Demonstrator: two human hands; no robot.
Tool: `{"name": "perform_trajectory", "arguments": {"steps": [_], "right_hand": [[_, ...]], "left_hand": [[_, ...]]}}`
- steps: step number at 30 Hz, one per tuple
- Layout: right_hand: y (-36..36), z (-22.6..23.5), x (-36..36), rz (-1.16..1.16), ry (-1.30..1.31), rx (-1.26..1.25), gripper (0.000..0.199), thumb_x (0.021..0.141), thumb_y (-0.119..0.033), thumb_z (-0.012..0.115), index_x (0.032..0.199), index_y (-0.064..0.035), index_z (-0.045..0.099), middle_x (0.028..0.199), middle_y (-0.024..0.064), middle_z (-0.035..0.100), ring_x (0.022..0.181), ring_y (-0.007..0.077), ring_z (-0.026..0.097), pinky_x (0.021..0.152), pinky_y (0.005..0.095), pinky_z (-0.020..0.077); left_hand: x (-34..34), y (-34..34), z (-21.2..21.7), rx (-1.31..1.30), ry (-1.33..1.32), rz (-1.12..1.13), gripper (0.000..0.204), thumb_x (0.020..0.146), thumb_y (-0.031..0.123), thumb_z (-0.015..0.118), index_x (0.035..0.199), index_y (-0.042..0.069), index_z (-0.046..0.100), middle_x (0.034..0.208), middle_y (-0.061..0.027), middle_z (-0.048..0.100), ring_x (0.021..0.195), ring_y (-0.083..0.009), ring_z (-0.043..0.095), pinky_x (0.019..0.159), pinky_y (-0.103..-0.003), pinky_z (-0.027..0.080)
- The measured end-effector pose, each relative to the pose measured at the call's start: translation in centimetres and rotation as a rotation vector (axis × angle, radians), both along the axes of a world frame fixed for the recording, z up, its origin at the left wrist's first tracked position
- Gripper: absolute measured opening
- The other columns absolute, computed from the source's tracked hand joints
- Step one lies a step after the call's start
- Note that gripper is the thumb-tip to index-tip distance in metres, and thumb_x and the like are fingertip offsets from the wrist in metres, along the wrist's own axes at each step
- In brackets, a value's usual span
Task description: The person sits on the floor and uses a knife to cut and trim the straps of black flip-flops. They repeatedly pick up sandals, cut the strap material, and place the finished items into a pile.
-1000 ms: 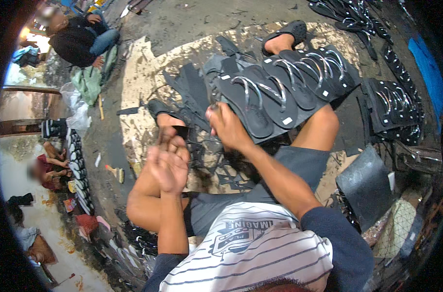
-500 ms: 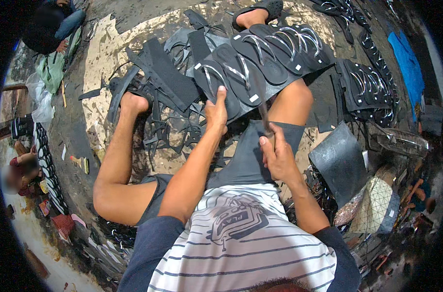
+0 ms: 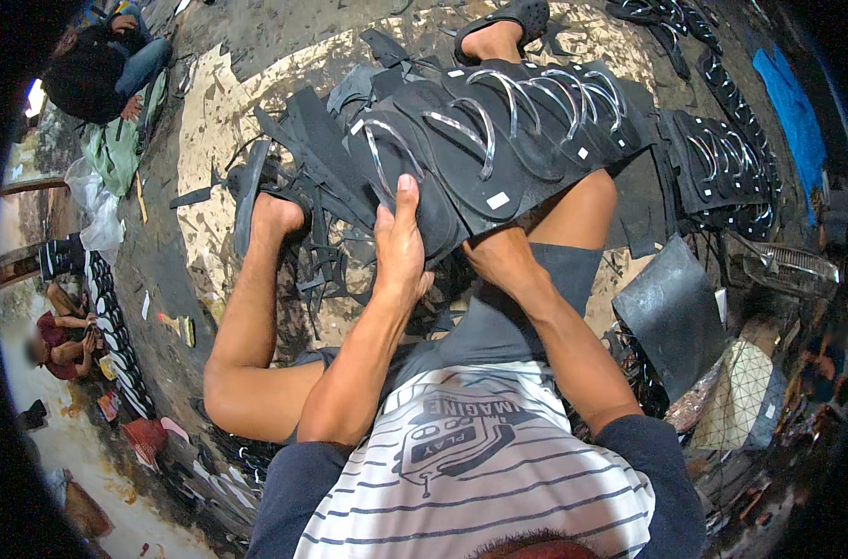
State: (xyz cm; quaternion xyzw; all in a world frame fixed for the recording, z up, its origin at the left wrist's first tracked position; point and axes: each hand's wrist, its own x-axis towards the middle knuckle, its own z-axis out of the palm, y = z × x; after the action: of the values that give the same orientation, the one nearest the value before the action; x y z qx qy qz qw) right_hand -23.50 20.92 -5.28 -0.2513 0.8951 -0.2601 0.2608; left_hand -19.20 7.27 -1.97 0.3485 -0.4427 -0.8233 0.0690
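Observation:
A black rubber sheet [image 3: 573, 189] lies tilted across my raised right knee, with several black sandals on it in a row. Their straps are shiny silver, and small white labels sit on the soles. My left hand [image 3: 402, 244] grips the sheet's near left edge at the leftmost sandal [image 3: 413, 200], thumb on top and fingers underneath. Under the near edge, beside the second sandal [image 3: 480, 177], is my right hand [image 3: 506, 256]. Its fingers are hidden by the sheet, so what they hold does not show.
Black rubber offcuts [image 3: 317, 140] lie in a heap on the left over a pale, stained floor sheet [image 3: 210, 112]. More strapped sandals [image 3: 717, 163] and a dark rubber piece [image 3: 669, 312] are on the right, near a wire fan guard [image 3: 785, 265]. Other people sit at far left.
My right hand has moved up and slid under the sheet; the knife it held no longer shows. The sheet's near left part has lifted and shifted, with my left hand still on it.

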Motion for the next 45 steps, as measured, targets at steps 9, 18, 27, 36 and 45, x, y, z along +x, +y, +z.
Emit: {"name": "perform_trajectory", "arguments": {"steps": [9, 18, 27, 36, 45], "right_hand": [[-10.1, -4.6, -9.1, -0.086, -0.136, -0.265, 0.04, 0.1, -0.038, 0.055, 0.109, 0.0009, 0.06, 0.084, 0.0107, 0.064, 0.067, 0.0228, 0.062, 0.054, 0.0356, 0.0496], [-10.9, 7.2, 0.1, -0.14, -0.828, -0.851, 0.036, 0.093, -0.031, 0.071, 0.112, -0.0016, 0.061, 0.083, 0.0053, 0.066, 0.069, 0.0109, 0.061, 0.055, 0.0252, 0.0492], [-6.7, 11.1, 6.7, 0.263, -0.388, -0.826, 0.043, 0.091, -0.028, 0.073, 0.118, -0.0007, 0.055, 0.102, 0.0194, 0.07, 0.087, 0.0281, 0.071, 0.075, 0.0377, 0.0537], [-1.3, 4.3, 9.9, 0.444, 0.009, -0.528, 0.046, 0.075, -0.008, 0.076, 0.117, -0.0076, 0.056, 0.1, 0.0154, 0.064, 0.086, 0.0359, 0.067, 0.074, 0.044, 0.055], [-11.3, 13.0, 3.9, 0.855, 0.074, -0.485, 0.039, 0.081, -0.016, 0.072, 0.115, -0.0063, 0.057, 0.092, 0.0181, 0.065, 0.086, 0.0395, 0.066, 0.073, 0.0488, 0.054]], "left_hand": [[4.6, -0.8, 3.5, -0.022, -0.073, -0.139, 0.053, 0.099, 0.045, 0.058, 0.13, 0.003, 0.049, 0.111, -0.0074, 0.062, 0.095, -0.0162, 0.063, 0.085, -0.033, 0.053], [16.7, -8.4, 3.7, -0.475, -0.033, -0.231, 0.051, 0.099, 0.038, 0.062, 0.133, 0.002, 0.048, 0.113, -0.0045, 0.062, 0.091, -0.0101, 0.06, 0.083, -0.024, 0.05], [15.6, -9.2, 11.8, -0.528, -0.062, 0.198, 0.045, 0.098, 0.049, 0.059, 0.105, 0.004, 0.059, 0.089, 0.0003, 0.06, 0.077, -0.0076, 0.056, 0.07, -0.024, 0.049], [19.2, -9.0, 11.1, -0.481, -0.121, 0.2, 0.044, 0.099, 0.047, 0.059, 0.106, 0.004, 0.06, 0.091, 0.0019, 0.059, 0.083, -0.0074, 0.053, 0.076, -0.024, 0.046], [19.6, -8.5, 12.2, -0.514, -0.102, -0.061, 0.037, 0.097, 0.041, 0.065, 0.1, 0.004, 0.064, 0.085, 0.0038, 0.06, 0.079, -0.0086, 0.055, 0.073, -0.025, 0.046]]}}
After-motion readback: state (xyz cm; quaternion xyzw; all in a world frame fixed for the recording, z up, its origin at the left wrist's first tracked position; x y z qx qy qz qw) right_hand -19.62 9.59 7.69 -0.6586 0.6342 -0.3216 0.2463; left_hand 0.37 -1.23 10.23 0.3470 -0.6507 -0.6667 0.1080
